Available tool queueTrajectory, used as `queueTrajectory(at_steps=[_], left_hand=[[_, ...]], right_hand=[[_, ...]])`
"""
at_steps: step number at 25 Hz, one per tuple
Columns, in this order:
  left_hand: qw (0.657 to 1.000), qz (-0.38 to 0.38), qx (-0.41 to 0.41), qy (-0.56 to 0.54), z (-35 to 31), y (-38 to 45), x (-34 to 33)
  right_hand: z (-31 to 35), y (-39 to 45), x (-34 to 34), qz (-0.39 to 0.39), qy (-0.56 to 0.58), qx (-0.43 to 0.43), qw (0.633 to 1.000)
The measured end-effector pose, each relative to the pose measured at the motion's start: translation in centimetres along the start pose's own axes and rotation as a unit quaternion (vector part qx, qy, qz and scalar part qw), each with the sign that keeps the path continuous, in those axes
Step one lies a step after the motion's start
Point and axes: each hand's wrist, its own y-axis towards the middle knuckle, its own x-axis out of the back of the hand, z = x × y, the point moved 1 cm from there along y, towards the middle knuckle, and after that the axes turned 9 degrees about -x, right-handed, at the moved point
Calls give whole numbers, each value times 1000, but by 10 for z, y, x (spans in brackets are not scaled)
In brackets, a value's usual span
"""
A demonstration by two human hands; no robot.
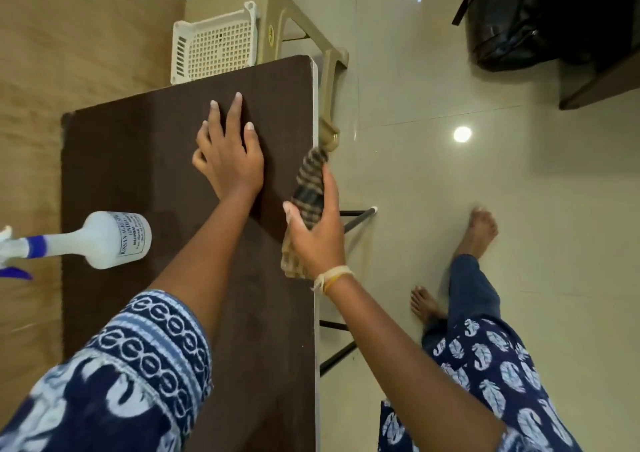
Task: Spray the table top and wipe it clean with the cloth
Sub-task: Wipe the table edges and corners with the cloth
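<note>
The dark brown table top [145, 160] runs from near me toward the far end. My left hand [230, 153] lies flat on it with fingers spread. My right hand [317, 229] grips a folded brown-and-black checked cloth [310, 188] over the table's right edge. A white spray bottle [104, 238] with a blue collar and trigger stands on the left part of the table, apart from both hands.
A white perforated plastic basket [216, 44] stands beyond the far end of the table, against a beige plastic chair [304, 35]. Tiled floor [450, 209] lies to the right, with my bare feet [483, 226]. A black bag [526, 15] sits at the top right.
</note>
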Motion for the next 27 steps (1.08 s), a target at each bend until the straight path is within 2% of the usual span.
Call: queueTrajectory(at_steps=[4, 8, 10, 13, 19, 23, 25, 27], left_hand=[[1000, -7, 10, -4, -2, 1, -1], [1000, -7, 12, 0, -1, 2, -1], [1000, -7, 25, 6, -4, 2, 0], [1000, -7, 21, 16, -5, 7, 6], [999, -8, 47, 1, -13, 7, 7], [999, 14, 48, 17, -14, 8, 9], [998, 22, 58, 14, -14, 6, 9], [997, 32, 65, 11, -15, 6, 8]], right_hand=[[64, 94, -5, -9, -31, 19, 999], [109, 151, -2, 43, -89, 35, 995], [111, 146, 1, 60, -79, 43, 994], [83, 110, 3, 33, -38, 54, 997], [26, 12, -3, -30, -47, -61, 997], [53, 45, -2, 6, -59, -67, 996], [79, 87, -6, -10, -67, -58, 996], [111, 143, -6, 22, -133, -32, 990]])
